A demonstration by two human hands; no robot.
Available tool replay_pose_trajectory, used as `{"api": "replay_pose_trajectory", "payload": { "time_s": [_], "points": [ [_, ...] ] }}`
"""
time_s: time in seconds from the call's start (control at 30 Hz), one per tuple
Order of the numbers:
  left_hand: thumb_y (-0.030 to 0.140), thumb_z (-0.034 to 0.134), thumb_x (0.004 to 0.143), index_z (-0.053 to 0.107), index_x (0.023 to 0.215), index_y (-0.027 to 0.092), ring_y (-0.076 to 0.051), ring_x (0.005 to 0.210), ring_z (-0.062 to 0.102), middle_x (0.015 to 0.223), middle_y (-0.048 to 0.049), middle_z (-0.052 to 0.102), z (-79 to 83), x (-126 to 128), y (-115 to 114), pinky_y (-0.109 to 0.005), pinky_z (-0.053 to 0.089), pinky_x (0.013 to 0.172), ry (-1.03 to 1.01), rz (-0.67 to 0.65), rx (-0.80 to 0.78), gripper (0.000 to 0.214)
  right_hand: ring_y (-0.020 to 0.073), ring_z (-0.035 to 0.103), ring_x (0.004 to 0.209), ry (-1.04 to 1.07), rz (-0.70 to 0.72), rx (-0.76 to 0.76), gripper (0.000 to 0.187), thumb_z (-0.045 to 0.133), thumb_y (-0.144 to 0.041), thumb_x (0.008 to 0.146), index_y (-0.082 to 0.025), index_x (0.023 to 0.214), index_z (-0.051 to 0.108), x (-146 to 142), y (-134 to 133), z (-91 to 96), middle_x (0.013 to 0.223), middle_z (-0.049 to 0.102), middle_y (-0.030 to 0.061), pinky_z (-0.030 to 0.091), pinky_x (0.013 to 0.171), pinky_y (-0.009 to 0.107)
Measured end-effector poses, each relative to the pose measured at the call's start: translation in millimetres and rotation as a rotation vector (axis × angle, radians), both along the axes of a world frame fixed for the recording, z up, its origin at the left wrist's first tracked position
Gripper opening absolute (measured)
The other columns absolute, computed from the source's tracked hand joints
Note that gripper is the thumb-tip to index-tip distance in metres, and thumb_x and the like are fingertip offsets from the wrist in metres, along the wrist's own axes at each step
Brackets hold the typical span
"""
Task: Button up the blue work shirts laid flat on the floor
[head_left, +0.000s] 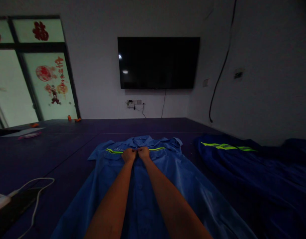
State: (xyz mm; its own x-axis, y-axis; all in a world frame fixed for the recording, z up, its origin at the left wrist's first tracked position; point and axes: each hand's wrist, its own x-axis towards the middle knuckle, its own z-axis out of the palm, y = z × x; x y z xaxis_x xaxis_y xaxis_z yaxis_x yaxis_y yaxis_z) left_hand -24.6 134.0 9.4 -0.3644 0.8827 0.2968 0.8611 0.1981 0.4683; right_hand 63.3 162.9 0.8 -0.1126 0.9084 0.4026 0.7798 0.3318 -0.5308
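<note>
A blue work shirt (157,179) with a yellow-green reflective stripe lies spread on the purple table, its collar at the far end. My left hand (129,155) is closed on the shirt's front placket, level with the chest stripe. Right beside it, my right hand (144,152) pinches the same front edge, the fingertips of both nearly meeting. What exactly sits between the fingertips, perhaps a button, is too small to make out. Below the hands the placket runs down between my forearms, with a button showing.
A darker blue garment (242,176) with a reflective stripe lies at the right. At the lower left are a white power strip (1,201) and its cable (38,196). Small orange objects (77,119) stand at the table's far left edge. A television (159,63) hangs on the wall.
</note>
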Motion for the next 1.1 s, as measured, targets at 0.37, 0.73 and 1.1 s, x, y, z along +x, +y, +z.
{"api": "replay_pose_trajectory", "payload": {
  "time_s": [0.37,0.73,1.1],
  "points": [
    [0.022,0.052,0.076,0.068,0.085,0.019,-0.022,0.089,0.06,0.09,-0.0079,0.068,-6.8,0.9,9.2,-0.032,0.044,0.076,-0.132,-0.079,0.15,0.018,0.0167,0.062,0.087,-0.057,0.037,-0.007,0.026,0.048,-0.009,0.074,-0.014,0.086,0.07,8.6,2.7,0.0,0.091,0.069,0.0087,0.042,0.073,0.019],
    [0.006,0.049,0.073,0.068,0.078,0.016,-0.014,0.082,0.062,0.087,-0.0036,0.069,-9.0,0.5,16.2,-0.024,0.046,0.078,-0.32,-0.195,0.296,0.023,0.0171,0.062,0.082,-0.14,0.031,-0.004,0.023,0.049,-0.012,0.074,-0.015,0.082,0.07,10.5,-2.8,0.1,0.085,0.069,0.0104,0.041,0.072,0.02],
    [0.008,0.053,0.069,0.064,0.087,0.013,-0.014,0.082,0.063,0.09,-0.0061,0.068,-14.2,0.5,20.9,-0.022,0.047,0.075,-0.44,-0.164,0.291,0.022,0.0178,0.062,0.083,-0.085,0.016,-0.016,0.024,0.049,-0.009,0.072,-0.016,0.082,0.07,10.2,-5.1,-0.5,0.085,0.069,0.0089,0.041,0.07,0.02]
  ]
}}
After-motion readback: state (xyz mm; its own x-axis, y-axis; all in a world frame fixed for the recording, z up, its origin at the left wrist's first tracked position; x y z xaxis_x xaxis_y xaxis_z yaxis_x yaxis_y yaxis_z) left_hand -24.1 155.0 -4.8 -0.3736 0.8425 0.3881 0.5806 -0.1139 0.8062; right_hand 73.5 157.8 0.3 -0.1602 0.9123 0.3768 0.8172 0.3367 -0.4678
